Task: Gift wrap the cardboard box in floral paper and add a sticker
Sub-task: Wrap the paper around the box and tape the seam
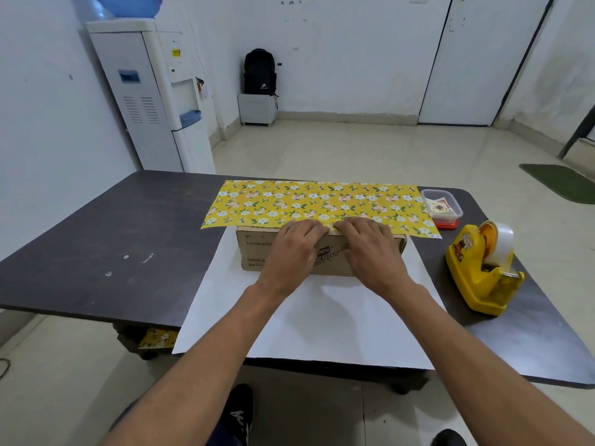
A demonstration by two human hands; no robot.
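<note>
Nearer than the fingers, the floral paper (328, 317) lies white side up, not yet folded. The cardboard box (257, 252) sits under both palms. Left hand (297, 244) and right hand (370, 244) fingers, flat and close together, press the far flap's printed edge onto the box top. Judged early: no tape on, ends open, sticker outstanding. The tape dispenser (483, 272) stands right of the fingers, and the small tub (441, 206) is beyond on the right.

Quick count of what's on and around the table

One cardboard box (257, 252), one sheet of floral paper (315, 201) (white on the flip side), and two hands, left hand (294, 249) and right hand (370, 249), all mid-frame. At right there's one yellow tape dispenser (479, 275) and one plastic tub (441, 206). One dark table (96, 246). Upper left has one water cooler (151, 101), top centre one backpack (260, 72). Two black shoes (240, 413) at the bottom edge.
</note>
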